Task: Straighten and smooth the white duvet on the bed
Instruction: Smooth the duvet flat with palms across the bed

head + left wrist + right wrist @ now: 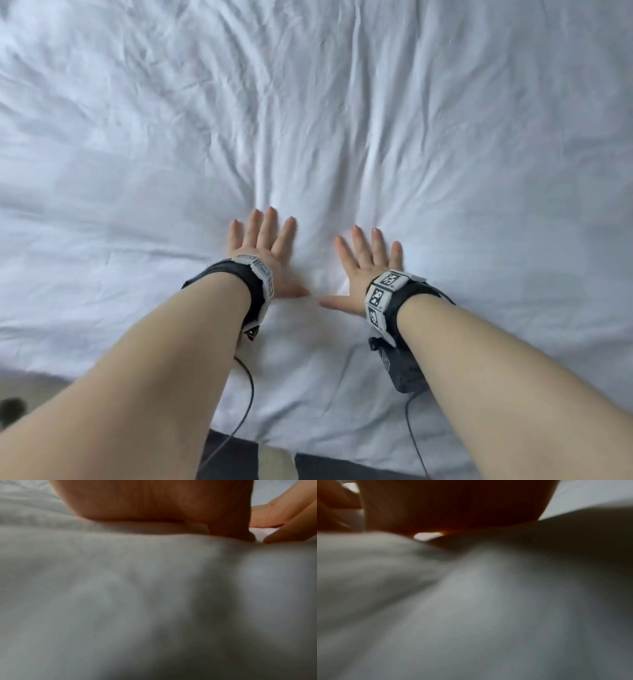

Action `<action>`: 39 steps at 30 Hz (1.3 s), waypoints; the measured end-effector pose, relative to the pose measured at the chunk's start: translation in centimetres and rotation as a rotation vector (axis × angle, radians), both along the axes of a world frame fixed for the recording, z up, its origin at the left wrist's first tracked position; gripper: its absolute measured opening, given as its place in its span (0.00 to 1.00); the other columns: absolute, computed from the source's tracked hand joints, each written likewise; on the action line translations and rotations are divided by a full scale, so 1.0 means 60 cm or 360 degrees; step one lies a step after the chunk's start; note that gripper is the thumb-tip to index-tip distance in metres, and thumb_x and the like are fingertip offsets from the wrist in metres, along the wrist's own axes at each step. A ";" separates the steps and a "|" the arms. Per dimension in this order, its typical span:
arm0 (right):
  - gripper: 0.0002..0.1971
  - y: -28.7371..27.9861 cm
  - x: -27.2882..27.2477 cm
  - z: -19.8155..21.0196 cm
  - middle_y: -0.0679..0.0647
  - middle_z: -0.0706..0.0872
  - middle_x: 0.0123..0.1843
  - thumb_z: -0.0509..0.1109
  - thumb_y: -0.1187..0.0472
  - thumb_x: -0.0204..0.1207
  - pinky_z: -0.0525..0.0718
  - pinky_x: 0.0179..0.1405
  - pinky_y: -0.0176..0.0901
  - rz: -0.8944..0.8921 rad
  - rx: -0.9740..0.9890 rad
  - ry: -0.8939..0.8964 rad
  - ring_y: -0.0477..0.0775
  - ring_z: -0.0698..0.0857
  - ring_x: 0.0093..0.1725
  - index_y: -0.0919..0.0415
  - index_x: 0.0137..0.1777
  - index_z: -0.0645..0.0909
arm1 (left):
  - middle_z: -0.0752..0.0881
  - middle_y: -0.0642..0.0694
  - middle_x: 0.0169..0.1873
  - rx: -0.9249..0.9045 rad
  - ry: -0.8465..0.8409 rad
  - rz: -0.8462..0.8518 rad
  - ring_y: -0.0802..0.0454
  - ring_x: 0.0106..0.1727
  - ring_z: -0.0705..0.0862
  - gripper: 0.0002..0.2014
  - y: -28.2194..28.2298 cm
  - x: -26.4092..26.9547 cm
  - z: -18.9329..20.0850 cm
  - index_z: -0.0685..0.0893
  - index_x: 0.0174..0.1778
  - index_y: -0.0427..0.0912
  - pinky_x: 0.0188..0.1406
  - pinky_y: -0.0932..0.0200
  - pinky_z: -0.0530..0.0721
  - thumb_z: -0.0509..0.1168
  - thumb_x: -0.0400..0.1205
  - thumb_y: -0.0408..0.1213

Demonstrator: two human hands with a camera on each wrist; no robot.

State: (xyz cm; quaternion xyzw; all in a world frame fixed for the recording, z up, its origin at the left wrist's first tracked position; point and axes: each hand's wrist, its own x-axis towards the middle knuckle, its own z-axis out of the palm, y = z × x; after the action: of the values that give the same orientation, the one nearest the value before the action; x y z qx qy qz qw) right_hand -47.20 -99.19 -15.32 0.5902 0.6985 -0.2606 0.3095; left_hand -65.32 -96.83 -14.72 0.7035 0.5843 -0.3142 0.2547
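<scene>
The white duvet (342, 120) covers almost the whole head view, with long creases fanning away from my hands. My left hand (263, 246) lies flat on it, palm down, fingers straight and spread. A short gap to the right, my right hand (363, 263) presses flat on it the same way, its thumb pointing at the left thumb. The left wrist view shows the heel of my left hand (154, 500) on blurred duvet cloth (137, 601), with the right hand's fingers (283, 519) at the right edge. The right wrist view shows my dark palm (453, 504) on the duvet (471, 615).
The duvet's near edge (308, 442) hangs over the bed at the bottom of the head view, with floor (41, 387) at lower left. Cables (246, 394) run from both wristbands toward me.
</scene>
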 end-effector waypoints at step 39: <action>0.46 -0.015 0.275 0.328 0.51 0.25 0.83 0.60 0.36 0.78 0.38 0.79 0.72 -0.0607 0.0451 -0.0011 0.64 0.27 0.81 0.41 0.82 0.30 | 0.30 0.43 0.82 0.0471 0.0015 0.0139 0.40 0.82 0.29 0.48 -0.001 0.177 0.315 0.30 0.82 0.53 0.82 0.39 0.34 0.54 0.78 0.69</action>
State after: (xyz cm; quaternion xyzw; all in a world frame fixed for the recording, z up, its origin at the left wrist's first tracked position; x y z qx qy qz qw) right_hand -30.72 -100.06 4.35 0.7499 0.6030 -0.2116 0.1710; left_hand -54.69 -96.89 4.21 0.7058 0.6555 -0.2167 0.1588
